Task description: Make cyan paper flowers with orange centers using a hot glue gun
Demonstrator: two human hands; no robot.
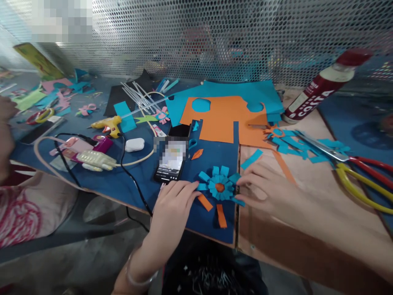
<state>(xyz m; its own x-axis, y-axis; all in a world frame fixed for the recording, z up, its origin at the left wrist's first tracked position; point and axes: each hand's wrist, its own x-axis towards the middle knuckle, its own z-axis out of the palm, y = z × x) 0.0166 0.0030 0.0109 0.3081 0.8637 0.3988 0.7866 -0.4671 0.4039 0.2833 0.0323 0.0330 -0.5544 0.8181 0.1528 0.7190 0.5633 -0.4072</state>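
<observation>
A blue paper flower (219, 185) with an orange centre lies on a dark blue sheet (211, 157) near the table's front edge. My left hand (173, 205) rests flat beside it, fingers stretched toward the flower's left petals. My right hand (264, 189) lies on the other side, fingertips touching the right petals. Both hands are open and hold nothing. Two orange paper strips (213, 209) lie just below the flower. A phone (170, 162) sits above my left hand.
Orange (224, 119) and blue paper sheets lie behind. Scissors (346, 157) with red and yellow handles, blue scraps (294, 143) and a Costa bottle (322, 88) are at right. A glue gun (107, 125), earbud case (134, 144) and cable sit left. Another person's arm (6, 135) is at far left.
</observation>
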